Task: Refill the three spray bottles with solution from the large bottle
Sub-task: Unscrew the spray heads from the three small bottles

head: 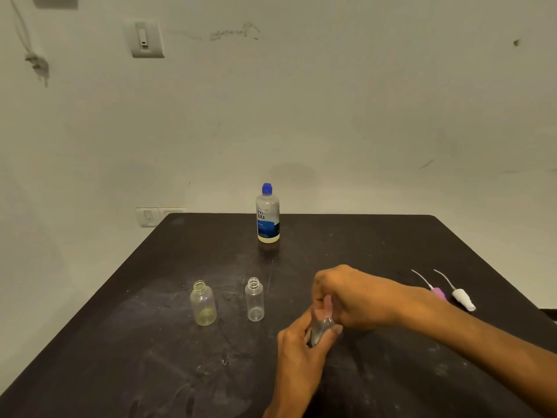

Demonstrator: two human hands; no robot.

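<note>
The large solution bottle point(267, 214) with a blue cap stands upright near the table's far edge. Two small clear spray bottles stand uncapped on the table: a wider one point(203, 307) with a little yellowish liquid at the left, and a narrower one point(255, 300) beside it. My left hand point(298, 351) grips the body of a third small clear bottle point(320, 328). My right hand point(352, 297) is curled over that bottle's top; the top itself is mostly hidden by my fingers.
Two removed spray heads with thin dip tubes lie at the right of the dark table point(150, 357): a pink one point(437, 292) and a white one point(462, 298). A wall stands just behind the table, with a switch plate point(147, 217) at the left.
</note>
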